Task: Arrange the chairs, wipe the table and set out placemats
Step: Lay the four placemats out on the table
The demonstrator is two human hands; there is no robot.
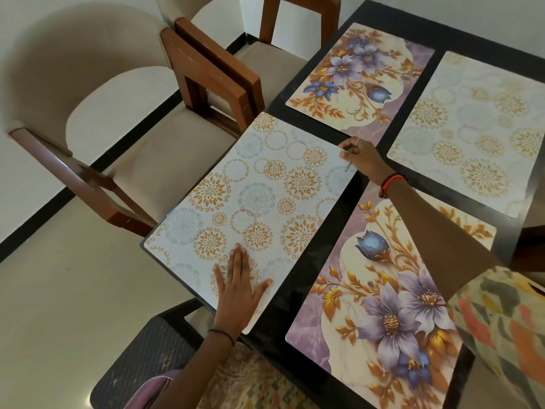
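Observation:
Four placemats lie on the black table [312, 267]. The near-left one is a white placemat with gold circles [253, 202], reaching the table's left edge. My left hand [239, 284] presses flat on its near end with straight fingers. My right hand [358, 156] pinches its far right corner. To the right lies a purple floral placemat [383, 290], partly under my right forearm. A second floral placemat [359, 78] is at the far left and a second white placemat with gold circles [472, 131] at the far right.
Two wooden chairs with beige cushions [124, 137] [265, 54] stand side by side along the table's left edge. A dark woven chair [147, 349] is at the near end under my left arm. Pale floor lies to the left.

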